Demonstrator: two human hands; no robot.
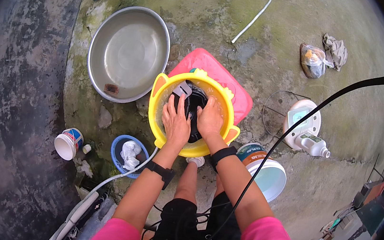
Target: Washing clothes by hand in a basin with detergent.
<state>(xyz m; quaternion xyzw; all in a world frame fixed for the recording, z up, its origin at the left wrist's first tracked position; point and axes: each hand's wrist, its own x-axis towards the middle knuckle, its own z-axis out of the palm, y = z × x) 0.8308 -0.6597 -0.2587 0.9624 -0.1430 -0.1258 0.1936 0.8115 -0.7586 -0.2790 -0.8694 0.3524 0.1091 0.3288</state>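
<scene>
A yellow basin (153, 124) with ear-shaped lugs stands on a pink stool (241, 98) in front of me. In it lies a wet black thing (198, 97), with a flat grey piece (183, 88) at its upper left; its kind I cannot make out. My left hand (177, 124) rests against the black thing, its fingers stretched and apart near the grey piece. From the right, my right hand (210, 118) grips the black thing with curved fingers, some of them hidden.
A large metal tub (95, 57) of water holds a brown brush-like block (111, 89). Around me are a blue basin (115, 158) with white cloth, a white bucket (277, 178), a small tub (65, 146), a scale (317, 121), a white bottle (311, 143) and a hose (118, 176).
</scene>
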